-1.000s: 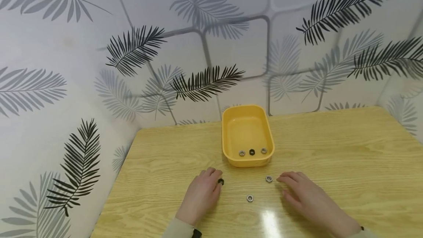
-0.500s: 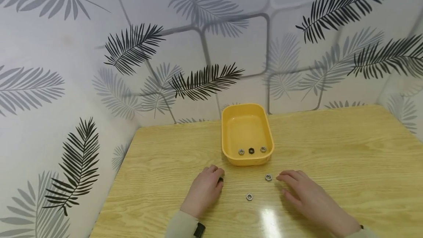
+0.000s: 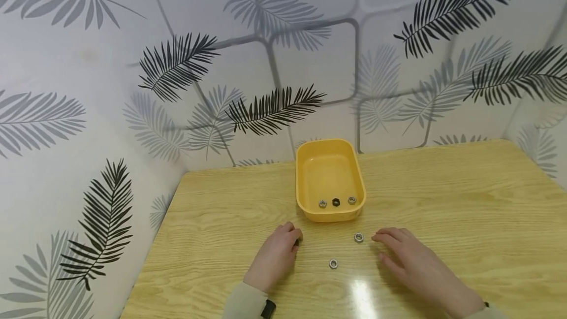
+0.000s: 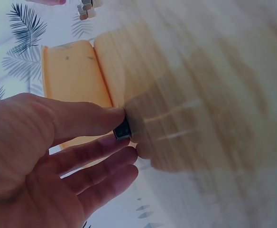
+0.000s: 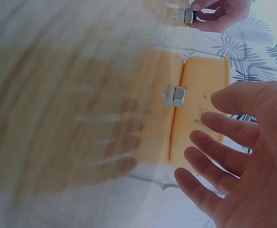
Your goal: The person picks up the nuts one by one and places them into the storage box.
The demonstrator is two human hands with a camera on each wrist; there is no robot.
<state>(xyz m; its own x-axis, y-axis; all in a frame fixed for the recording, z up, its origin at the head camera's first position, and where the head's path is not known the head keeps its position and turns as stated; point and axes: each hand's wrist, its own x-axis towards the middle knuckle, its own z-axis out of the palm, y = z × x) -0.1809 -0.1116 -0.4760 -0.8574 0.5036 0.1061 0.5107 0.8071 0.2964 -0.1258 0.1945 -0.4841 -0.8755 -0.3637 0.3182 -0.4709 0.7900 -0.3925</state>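
My left hand [image 3: 273, 256] pinches a black hex nut [image 4: 123, 129] between thumb and index finger, down at the table surface. In the head view the fingers cover most of that nut. To the right, my right hand [image 3: 409, 262] hovers with relaxed, spread fingers and holds nothing. Just left of its fingertips lies a silver hex nut [image 3: 359, 237], apart from them; it also shows upright against its reflection in the right wrist view. A second silver nut [image 3: 333, 264] lies between the hands, nearer the body.
Beyond the hands stands a yellow tray [image 3: 330, 174]. Inside its near end sit a silver nut [image 3: 322, 204], a black nut [image 3: 336, 202] and another silver nut [image 3: 352, 200] in a row. The wood-grain table [image 3: 443, 201] ends at a leaf-patterned wall [image 3: 310, 63].
My left fingers have closed further over the black nut, hiding more of it, and the left hand has shifted slightly right. My right hand and the other nuts stay in place.
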